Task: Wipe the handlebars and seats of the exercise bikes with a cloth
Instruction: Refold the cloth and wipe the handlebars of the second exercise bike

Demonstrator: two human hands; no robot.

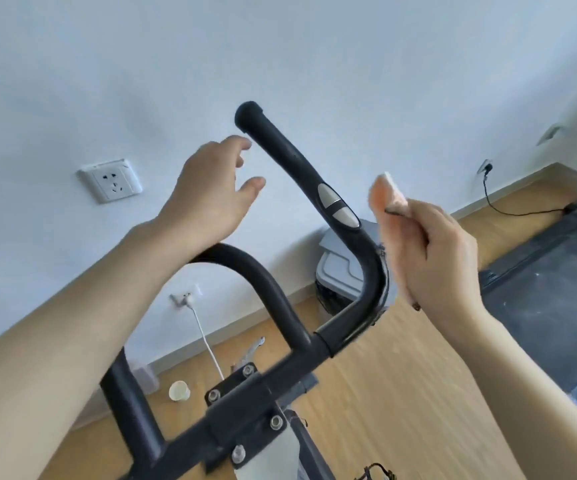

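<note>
Pinches a peach cloth (385, 192) in the curled fingers of the right hand (436, 251), just right of the black handlebar (290, 161) and near its silver sensor pad (337, 206); cannot tell whether cloth meets bar. Holds the left hand (207, 195) released, fingers loosely spread, grasping nothing, just left of the bar's upright end, wrist in front of its left loop. Beyond, on the wood floor (401, 393): grey bin (342, 268), paper cup (178, 390), white cable (204, 337), treadmill (539, 289) at right. On the wall (280, 46), 1 socket (110, 180).
</note>
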